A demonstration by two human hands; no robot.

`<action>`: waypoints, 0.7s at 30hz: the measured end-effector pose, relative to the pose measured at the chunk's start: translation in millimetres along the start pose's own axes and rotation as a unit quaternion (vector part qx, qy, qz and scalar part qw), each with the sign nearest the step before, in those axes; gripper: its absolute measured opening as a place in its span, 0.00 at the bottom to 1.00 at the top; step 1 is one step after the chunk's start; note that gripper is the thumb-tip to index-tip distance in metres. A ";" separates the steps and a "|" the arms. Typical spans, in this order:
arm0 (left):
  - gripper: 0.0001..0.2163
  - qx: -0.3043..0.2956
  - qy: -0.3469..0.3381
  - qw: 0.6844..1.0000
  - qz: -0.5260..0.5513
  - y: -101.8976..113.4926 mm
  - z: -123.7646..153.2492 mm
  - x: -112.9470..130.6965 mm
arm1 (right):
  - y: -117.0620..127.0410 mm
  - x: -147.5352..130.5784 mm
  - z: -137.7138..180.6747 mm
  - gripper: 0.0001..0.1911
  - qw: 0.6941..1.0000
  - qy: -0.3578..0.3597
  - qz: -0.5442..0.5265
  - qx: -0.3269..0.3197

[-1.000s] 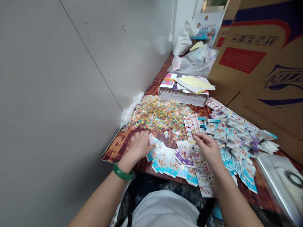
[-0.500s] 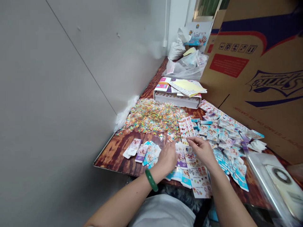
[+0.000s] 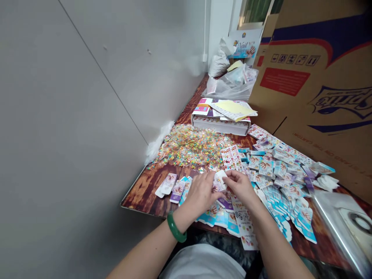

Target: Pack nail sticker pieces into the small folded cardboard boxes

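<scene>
A small flat nail sticker box [image 3: 220, 180] with a white flap is held between my two hands above the table's front edge. My left hand [image 3: 200, 193], with a green bangle at the wrist, grips its left side. From the right, my right hand [image 3: 240, 186] pinches the flap end with thumb and fingers. Beneath them lies a long printed sticker sheet [image 3: 243, 221], partly covered by my right hand. Flat blue and purple boxes [image 3: 178, 190] are spread to the left and under my hands.
Clear packets of small colourful pieces [image 3: 188, 147] lie heaped ahead. Filled little boxes [image 3: 266, 168] pile up at the right, beside flattened blue ones [image 3: 274, 203]. A white carton [image 3: 221, 124] stands behind. A large cardboard box [image 3: 314, 97] borders the right, a wall [image 3: 72, 135] the left.
My left hand has lifted a small box from the flat ones and brought it up to my right hand. My right hand has moved off the sticker sheet onto the box's flap.
</scene>
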State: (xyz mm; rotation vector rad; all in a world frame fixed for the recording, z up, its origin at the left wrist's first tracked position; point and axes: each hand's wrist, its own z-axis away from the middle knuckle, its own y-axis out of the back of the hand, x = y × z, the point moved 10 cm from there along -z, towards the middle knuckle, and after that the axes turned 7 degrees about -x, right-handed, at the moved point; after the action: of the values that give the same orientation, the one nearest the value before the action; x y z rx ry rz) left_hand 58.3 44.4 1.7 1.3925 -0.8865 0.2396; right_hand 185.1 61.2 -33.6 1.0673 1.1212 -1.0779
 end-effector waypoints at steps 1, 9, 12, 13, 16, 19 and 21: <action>0.27 0.002 -0.010 0.999 -0.040 -0.7 1.7 4.5 | -2.7 -1.2 -0.6 0.09 1.000 0.006 -0.006 -0.005; 0.23 -0.029 -0.067 0.997 -0.037 -8.2 6.3 18.5 | -4.2 -11.4 -0.1 0.06 0.998 0.015 0.050 -0.029; 0.15 0.005 -0.005 1.000 0.009 2.3 3.7 7.9 | -6.3 -19.6 3.5 0.12 0.999 0.028 0.024 -0.011; 0.13 0.018 0.022 0.999 0.035 6.0 2.9 2.4 | -10.2 -22.4 4.5 0.13 0.999 0.035 0.007 -0.016; 0.09 0.036 0.081 0.989 0.121 9.7 1.0 -13.0 | -21.5 -27.9 6.0 0.14 0.997 0.058 -0.054 -0.025; 0.08 0.008 0.058 0.969 0.242 1.6 -3.7 -16.4 | -15.7 -24.3 5.7 0.17 0.991 0.070 -0.113 0.035; 0.10 -0.018 0.030 0.941 0.338 -5.3 -6.4 -15.5 | -8.3 -20.8 6.5 0.19 0.986 0.079 -0.127 0.080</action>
State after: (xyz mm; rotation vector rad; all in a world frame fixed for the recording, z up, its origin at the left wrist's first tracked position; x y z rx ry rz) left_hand 53.9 54.5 -12.1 0.9972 -1.2905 0.7779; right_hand 175.6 55.7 -13.1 1.1733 1.3418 -1.3192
